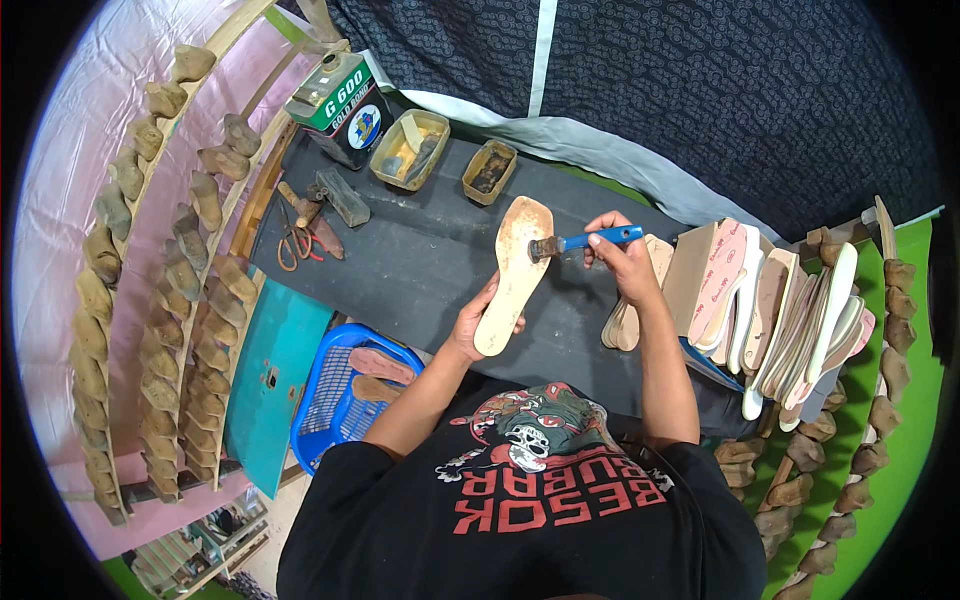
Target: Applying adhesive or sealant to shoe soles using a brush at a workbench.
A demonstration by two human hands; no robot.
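My left hand (476,318) grips a pale insole (512,275) by its narrow lower end, holding it tilted above the dark bench. Its wide upper end carries a brownish, wet-looking patch. In my right hand (622,256) is a paintbrush (603,238) with a blue handle; its dark bristles touch the insole's right edge near the upper half. Just right of my right hand, a small stack of insoles (625,322) lies partly behind the forearm. Beyond the insole stands a small dirty tray (490,172) with dark residue inside.
A metal can (345,110) and a yellowish tub (412,150) stand at the back left, near a hammer (304,205), grey block (343,196) and scissors (290,243). A blue basket (318,385) holds insoles. Many soles (800,320) crowd the right; racks of shoe lasts (95,285) flank both sides.
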